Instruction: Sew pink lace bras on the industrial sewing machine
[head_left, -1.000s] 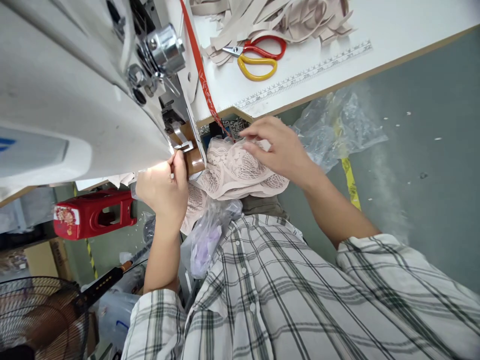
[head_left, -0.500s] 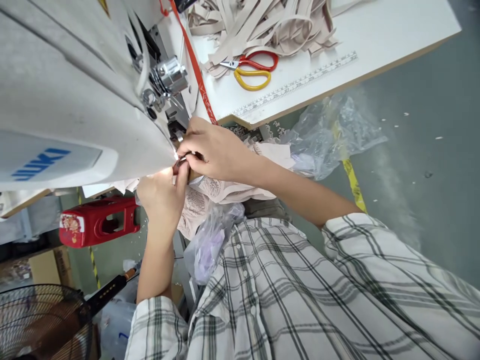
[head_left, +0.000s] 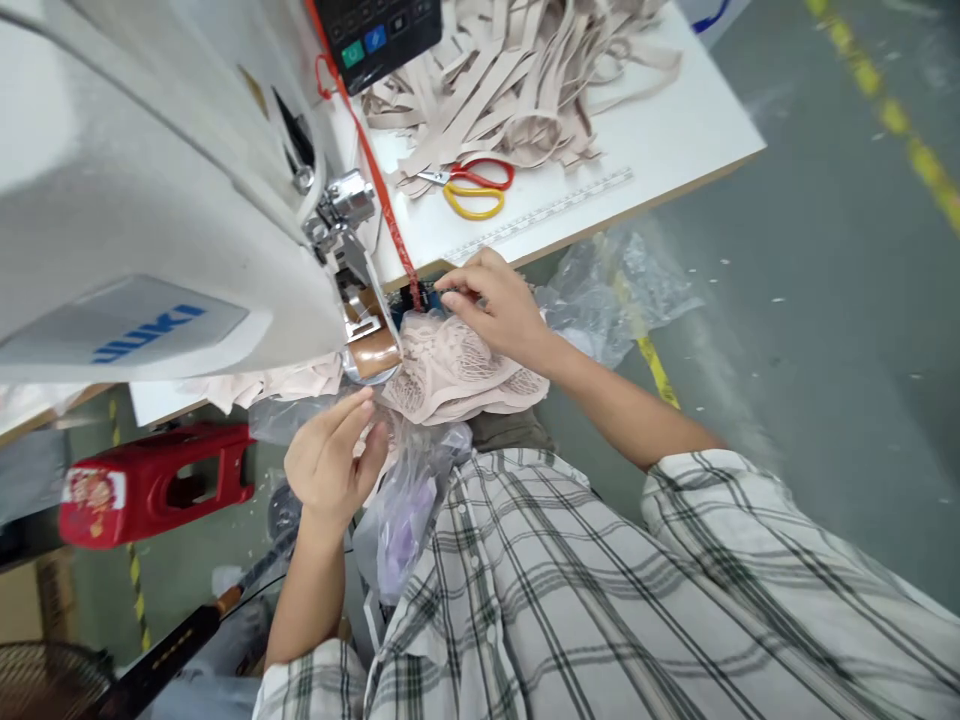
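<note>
At frame centre we see the lace garment (head_left: 450, 388), long axis running left to right, nearest the right hand (head_left: 499, 310), whose half-curled grip's contents we cannot tell, while the left hand (head_left: 330, 465), lower left, is loosely parted, apparently empty.

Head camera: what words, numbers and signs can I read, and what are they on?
"JUKI", in blue, on the white sewing machine.
Ruler strip on the table: too small to read.
Button panel: marks too small.
Red strip: marks too blurred.
Sticker on the red plastic object: nothing readable.
</note>
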